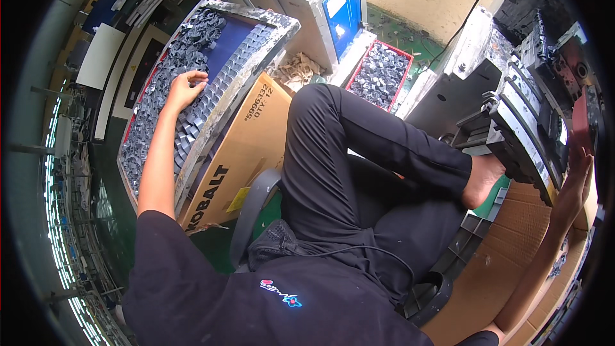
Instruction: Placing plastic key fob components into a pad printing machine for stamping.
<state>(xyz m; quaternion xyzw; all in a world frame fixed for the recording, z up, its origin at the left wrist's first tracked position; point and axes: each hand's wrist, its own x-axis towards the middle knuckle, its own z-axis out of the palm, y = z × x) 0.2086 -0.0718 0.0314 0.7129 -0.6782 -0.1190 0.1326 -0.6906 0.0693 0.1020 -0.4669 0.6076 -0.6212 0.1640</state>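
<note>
My left hand (186, 91) is over a wide framed tray (280, 20) on the left. Its fingers are curled together at the edge of the small grey parts; whatever is between the fingertips is too small to make out. Loose grey parts (150, 106) lie heaped on the tray's far-left side. Similar parts stand in neat rows (232, 64) along its right side, with bare blue surface between. At the far right edge, my right hand (580, 165) is raised beside the machine (526, 115), fingers stretched up near a reddish plate (580, 125).
A cardboard box (246, 138) leans below the tray. A red-rimmed bin (407, 77) of grey parts stands beyond my knees, near a blue-panelled cabinet (344, 16). Another large cardboard box (506, 250) is at my right. A black cable (471, 9) hangs by the wall.
</note>
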